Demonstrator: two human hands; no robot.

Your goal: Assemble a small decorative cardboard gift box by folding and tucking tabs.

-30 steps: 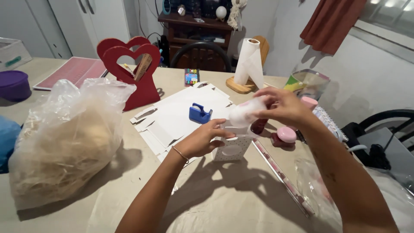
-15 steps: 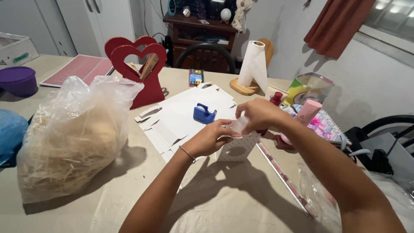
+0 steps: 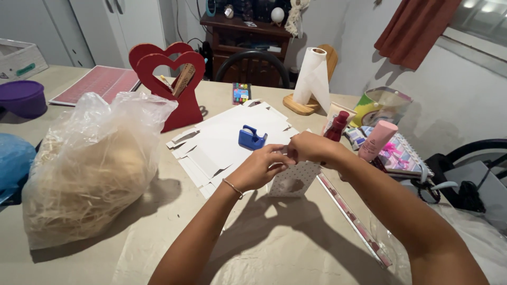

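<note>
A small white dotted paper box (image 3: 293, 182) stands on the table, just below my two hands. My left hand (image 3: 262, 168) pinches its top edge from the left. From the right, my right hand (image 3: 311, 146) grips the same top edge, fingertips meeting the left hand's. A blue tape dispenser (image 3: 250, 138) rests on flat white cardboard sheets (image 3: 222, 142) right behind the hands.
A clear bag of straw (image 3: 90, 169) fills the left. A red heart stand (image 3: 168, 79), paper towel roll (image 3: 312, 74), pink tube (image 3: 377, 140), dark red bottle (image 3: 337, 126), ruler strip (image 3: 354, 221) and purple bowl (image 3: 22, 97) sit around the table (image 3: 274, 248).
My hands came down from mid-air to the table, and the small box now stands on the surface. The view shifted slightly left.
</note>
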